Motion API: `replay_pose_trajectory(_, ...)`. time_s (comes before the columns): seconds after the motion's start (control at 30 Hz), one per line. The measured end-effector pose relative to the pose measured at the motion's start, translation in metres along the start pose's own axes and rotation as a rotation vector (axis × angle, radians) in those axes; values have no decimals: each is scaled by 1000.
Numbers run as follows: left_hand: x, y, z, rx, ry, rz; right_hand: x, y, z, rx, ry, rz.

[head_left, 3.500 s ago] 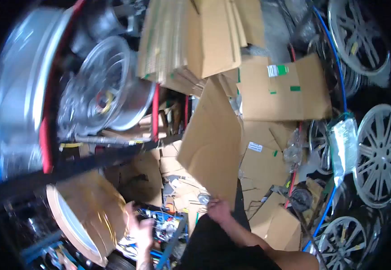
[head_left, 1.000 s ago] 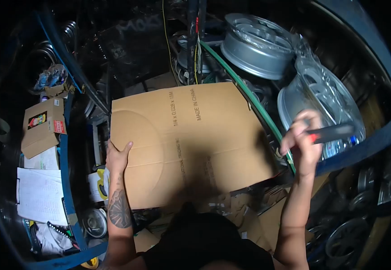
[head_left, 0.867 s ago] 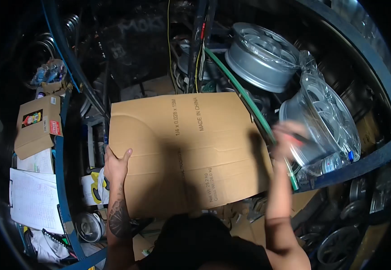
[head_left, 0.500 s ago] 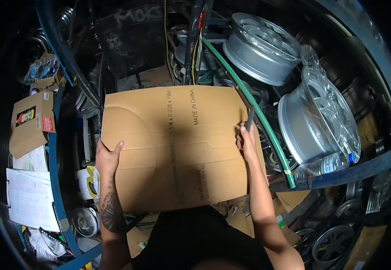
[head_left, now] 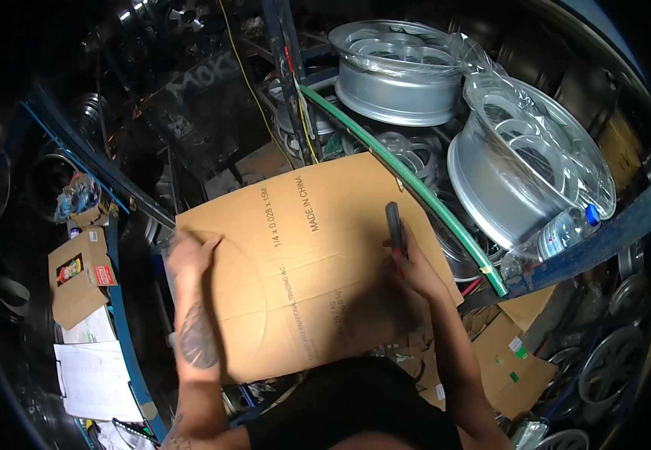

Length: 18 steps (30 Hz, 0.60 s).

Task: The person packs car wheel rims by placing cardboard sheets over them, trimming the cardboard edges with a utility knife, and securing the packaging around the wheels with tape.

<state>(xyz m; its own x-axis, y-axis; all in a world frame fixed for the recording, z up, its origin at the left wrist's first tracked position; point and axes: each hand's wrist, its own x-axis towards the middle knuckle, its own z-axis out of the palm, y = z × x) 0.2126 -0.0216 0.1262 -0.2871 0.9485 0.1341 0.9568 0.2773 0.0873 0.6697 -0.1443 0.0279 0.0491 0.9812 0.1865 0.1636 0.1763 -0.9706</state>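
A large brown cardboard sheet (head_left: 258, 285) with printed black lettering lies tilted in front of my body, a curved crease on its left part. My left hand (head_left: 190, 255) is at its upper left edge, thumb over the front face; motion blurs the fingers, which seem wrapped round the edge. Over the sheet's right part, my right hand (head_left: 421, 271) grips a black and red box cutter (head_left: 394, 225) pointing away from me. I cannot make out its blade. Shadow darkens the cardboard below that hand.
Silver wheel rims (head_left: 396, 86) partly wrapped in plastic stand at the right. A green hose (head_left: 408, 176) runs close along the sheet's right edge. A plastic bottle (head_left: 558, 240) lies by a blue rail (head_left: 603, 240). Papers (head_left: 93, 375) and a small box (head_left: 82, 277) sit at left.
The sheet has turned counterclockwise in view. My left hand has slid up to its upper left corner. My right hand has come off the right edge, over the face, with the box cutter.
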Motion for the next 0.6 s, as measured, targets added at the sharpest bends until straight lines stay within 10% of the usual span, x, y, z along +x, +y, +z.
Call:
replay_pose_trajectory(0.03, 12, 51, -16, 6, -273, 39, 6, -10, 6, -105, 1, 42)
replay_pose_trajectory(0.2, 87, 219, 112, -443, 401, 792, 92, -16, 49, -630, 141, 109)
replay_pose_trajectory(0.27, 86, 257, 112, -427, -39, 539, 129, -23, 66, -795, 151, 155)
replay_pose_trajectory(0.6, 94, 255, 133, -526, -85, 524, 256, -51, 89, -1202, -51, 296)
